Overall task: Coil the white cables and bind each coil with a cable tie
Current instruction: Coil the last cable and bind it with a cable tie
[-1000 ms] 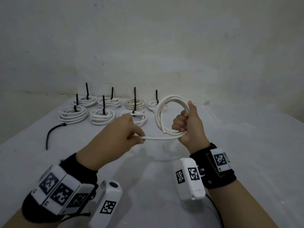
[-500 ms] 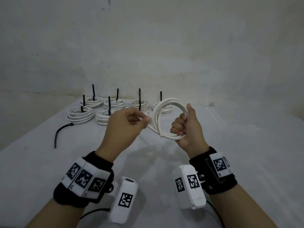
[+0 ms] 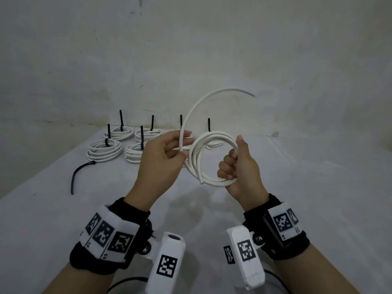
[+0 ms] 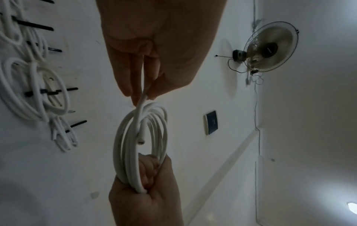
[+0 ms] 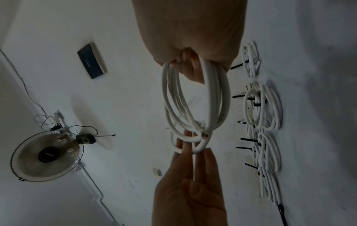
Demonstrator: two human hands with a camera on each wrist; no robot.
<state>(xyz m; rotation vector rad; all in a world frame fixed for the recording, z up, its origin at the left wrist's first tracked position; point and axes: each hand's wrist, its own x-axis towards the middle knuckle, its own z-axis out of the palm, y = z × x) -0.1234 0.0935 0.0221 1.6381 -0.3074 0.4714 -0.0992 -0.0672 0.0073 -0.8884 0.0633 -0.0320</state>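
Lying bound — coils (image 3: 104, 150) on table (image 3: 318, 187)

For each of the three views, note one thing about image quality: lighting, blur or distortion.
Head view: evenly lit, but the loose cable end is smeared by motion blur. Left wrist view: dim, the left hand in shadow; a bright glare spot low right. Right wrist view: dark and bluish, wide-angle stretch makes the right hand loom over the coil.

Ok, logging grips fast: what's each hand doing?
Left hand: pinching the cable's loose tail.
Right hand: gripping the white cable coil.
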